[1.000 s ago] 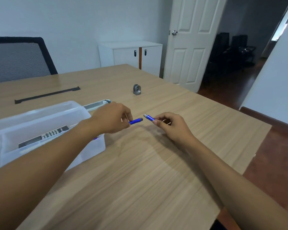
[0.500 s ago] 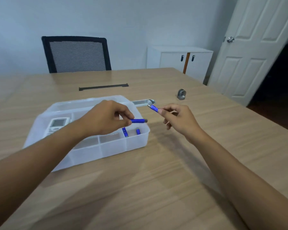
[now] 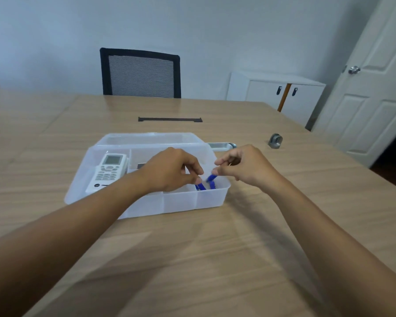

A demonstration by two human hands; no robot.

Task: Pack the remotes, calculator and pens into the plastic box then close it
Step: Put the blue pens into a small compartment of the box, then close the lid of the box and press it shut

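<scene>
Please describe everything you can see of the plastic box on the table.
The plastic box is translucent, whitish and rectangular, open, with its lid lying back behind it. Thin walls divide it into compartments. It rests flat on the wooden table. A white remote lies in the left part; blue pens lie in the front right compartment.

The white remote (image 3: 108, 173), lying in the left part of the box (image 3: 146, 202), carries the only print that can be partly read: near its near end sit a small round logo and dark letters that begin "TRA", the rest hidden behind the left forearm. Its keys bear marks too small to read, and its screen shows nothing legible. No other text, number or sign can be read.
</scene>
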